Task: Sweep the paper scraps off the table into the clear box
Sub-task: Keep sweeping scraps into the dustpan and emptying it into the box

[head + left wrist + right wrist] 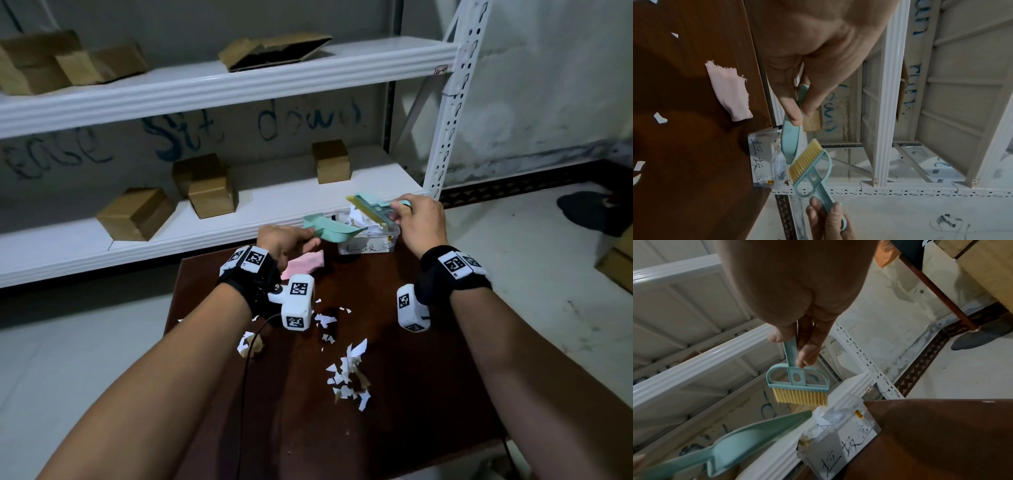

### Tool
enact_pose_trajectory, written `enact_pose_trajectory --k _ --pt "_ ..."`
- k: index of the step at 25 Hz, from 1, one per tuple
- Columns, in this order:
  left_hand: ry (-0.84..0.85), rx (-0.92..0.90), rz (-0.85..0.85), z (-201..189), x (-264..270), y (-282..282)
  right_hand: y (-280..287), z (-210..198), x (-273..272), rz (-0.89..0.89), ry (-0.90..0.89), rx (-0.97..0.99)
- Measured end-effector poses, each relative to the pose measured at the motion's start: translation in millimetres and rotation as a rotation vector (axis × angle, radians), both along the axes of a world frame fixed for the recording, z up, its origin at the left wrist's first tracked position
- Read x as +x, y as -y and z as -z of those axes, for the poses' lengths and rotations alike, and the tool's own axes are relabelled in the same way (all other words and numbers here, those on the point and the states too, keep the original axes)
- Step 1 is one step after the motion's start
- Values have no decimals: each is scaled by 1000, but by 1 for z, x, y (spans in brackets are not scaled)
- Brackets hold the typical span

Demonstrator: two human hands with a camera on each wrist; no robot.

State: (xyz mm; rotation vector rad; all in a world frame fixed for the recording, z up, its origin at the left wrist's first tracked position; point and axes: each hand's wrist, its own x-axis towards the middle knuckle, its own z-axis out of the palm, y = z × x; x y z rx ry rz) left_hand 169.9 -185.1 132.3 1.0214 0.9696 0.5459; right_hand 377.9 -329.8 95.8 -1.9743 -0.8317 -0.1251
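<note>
A clear box (368, 240) (764, 160) (840, 431) with a handwritten label stands at the far edge of the brown table (394, 394), with white scraps inside. My left hand (286, 241) (797, 104) grips the handle of a teal dustpan (330, 230) (790, 138) (731, 446), tipped over the box's left side. My right hand (416, 222) (797, 344) pinches the handle of a small teal brush (368, 205) (809, 165) (797, 384) with yellow bristles, held above the box. White paper scraps (349, 373) lie scattered mid-table.
A pink cloth (305, 265) (729, 92) lies on the table beside my left hand. A white metal shelf (239, 219) with cardboard boxes (137, 214) stands right behind the table. A crumpled scrap (250, 344) lies near the table's left edge.
</note>
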Motion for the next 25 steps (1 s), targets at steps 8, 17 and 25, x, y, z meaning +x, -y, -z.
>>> enact_pose_trajectory --k 8,17,25 --pt "130 30 -77 -4 -56 2 -3 20 -5 8 -10 -200" --pt "213 77 -93 -13 -101 15 5 3 -45 8 195 -39" --pt "277 120 -186 -21 -169 20 8 -7 -101 -136 -160 188"
